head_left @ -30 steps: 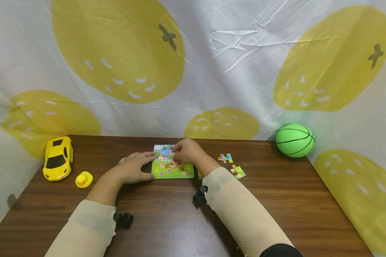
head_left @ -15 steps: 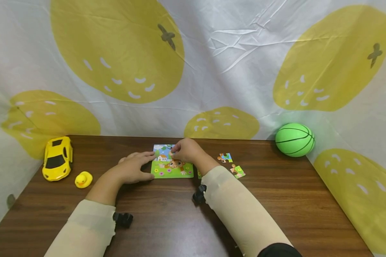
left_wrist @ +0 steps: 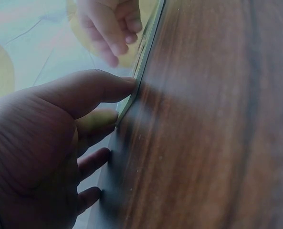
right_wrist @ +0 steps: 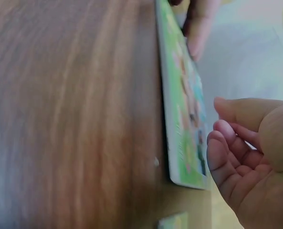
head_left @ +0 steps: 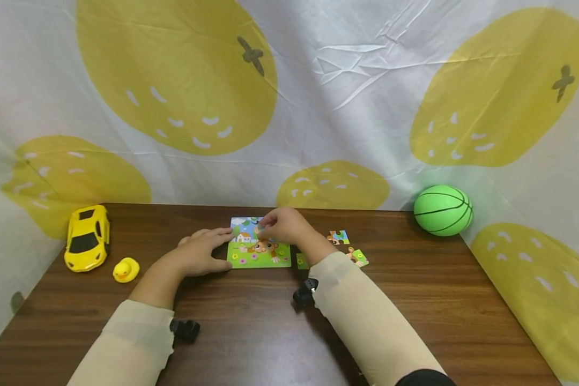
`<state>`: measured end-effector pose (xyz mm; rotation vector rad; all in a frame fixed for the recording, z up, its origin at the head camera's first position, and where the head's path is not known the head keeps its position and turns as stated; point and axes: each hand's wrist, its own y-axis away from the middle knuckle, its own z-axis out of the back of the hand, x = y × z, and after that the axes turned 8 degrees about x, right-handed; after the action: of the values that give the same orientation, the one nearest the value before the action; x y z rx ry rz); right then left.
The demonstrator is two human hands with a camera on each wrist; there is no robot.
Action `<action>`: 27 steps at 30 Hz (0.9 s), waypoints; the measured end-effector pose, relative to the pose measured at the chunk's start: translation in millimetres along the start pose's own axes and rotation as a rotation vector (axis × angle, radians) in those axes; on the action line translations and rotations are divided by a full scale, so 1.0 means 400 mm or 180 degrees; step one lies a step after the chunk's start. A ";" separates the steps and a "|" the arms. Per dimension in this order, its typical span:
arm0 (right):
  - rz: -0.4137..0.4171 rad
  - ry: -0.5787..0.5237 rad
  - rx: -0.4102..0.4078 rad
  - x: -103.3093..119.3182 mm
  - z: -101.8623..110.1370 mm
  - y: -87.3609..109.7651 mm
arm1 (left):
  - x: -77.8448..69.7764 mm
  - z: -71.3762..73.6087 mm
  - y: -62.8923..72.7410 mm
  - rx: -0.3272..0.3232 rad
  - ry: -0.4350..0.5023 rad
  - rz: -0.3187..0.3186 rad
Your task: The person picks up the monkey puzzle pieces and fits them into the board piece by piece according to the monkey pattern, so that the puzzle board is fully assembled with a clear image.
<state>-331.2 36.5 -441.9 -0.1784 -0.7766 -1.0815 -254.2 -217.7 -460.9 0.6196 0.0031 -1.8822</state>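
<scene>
A puzzle board (head_left: 258, 260) with a monkey, a house and flowers lies flat on the table. My left hand (head_left: 203, 252) is at its left side, thumb and fingertips touching the edge, as the left wrist view also shows. Over the upper right part of the board hovers my right hand (head_left: 286, 228), its fingers bent loosely. In the right wrist view a gap shows between that hand's thumb and fingers, with nothing visible between them. The right hand hides part of the board. Loose puzzle pieces (head_left: 339, 237) lie to the right, partly behind the right forearm.
A yellow toy car (head_left: 87, 238) and a yellow rubber duck (head_left: 126, 269) stand on the left of the brown table (head_left: 251, 332). At the back right corner sits a green ball (head_left: 443, 210). A white cloth with yellow fruit print (head_left: 333, 185) encloses the back and sides.
My right hand and forearm have shifted slightly to the right, covering more of the loose puzzle pieces and uncovering one near the board. My left hand has stayed in place.
</scene>
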 end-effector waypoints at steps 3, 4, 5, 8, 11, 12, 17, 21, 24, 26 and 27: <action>0.0155 -0.0155 -0.0033 -0.014 0.019 0.019 | 0.000 0.000 -0.001 -0.0007 -0.0013 0.0001; 0.0208 -0.0200 -0.0047 -0.019 0.026 0.027 | 0.001 0.000 -0.002 -0.0009 -0.0017 0.0003; 0.0264 -0.0238 -0.0056 -0.025 0.033 0.037 | 0.000 0.000 -0.001 -0.0013 -0.0023 -0.0003; 0.0367 -0.0366 -0.0093 -0.045 0.056 0.064 | 0.001 -0.001 0.000 -0.0017 -0.0031 -0.0006; 0.0400 -0.0397 -0.0154 -0.066 0.081 0.090 | 0.003 -0.002 0.001 -0.0016 -0.0023 0.0000; 0.0405 -0.0407 -0.0186 -0.073 0.089 0.097 | 0.003 -0.002 0.001 -0.0014 -0.0020 0.0004; 0.0379 -0.0408 -0.0319 -0.115 0.134 0.131 | 0.005 0.000 0.001 -0.0014 -0.0016 0.0014; 0.0250 -0.0453 -0.0382 -0.153 0.164 0.161 | 0.006 0.000 0.001 -0.0018 -0.0021 0.0009; 0.0112 -0.0488 -0.0419 -0.188 0.179 0.183 | 0.005 -0.001 0.000 -0.0013 -0.0025 0.0005; 0.0039 -0.0517 -0.0433 -0.218 0.188 0.193 | 0.005 -0.002 0.000 -0.0010 -0.0022 -0.0001; 0.0006 -0.0516 -0.0436 -0.233 0.193 0.198 | 0.006 -0.002 0.000 -0.0009 -0.0027 -0.0007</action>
<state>-323.8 180.1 -427.8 -0.3867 -0.8470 -1.1288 -254.5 -219.5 -462.3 0.6100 0.0012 -1.8866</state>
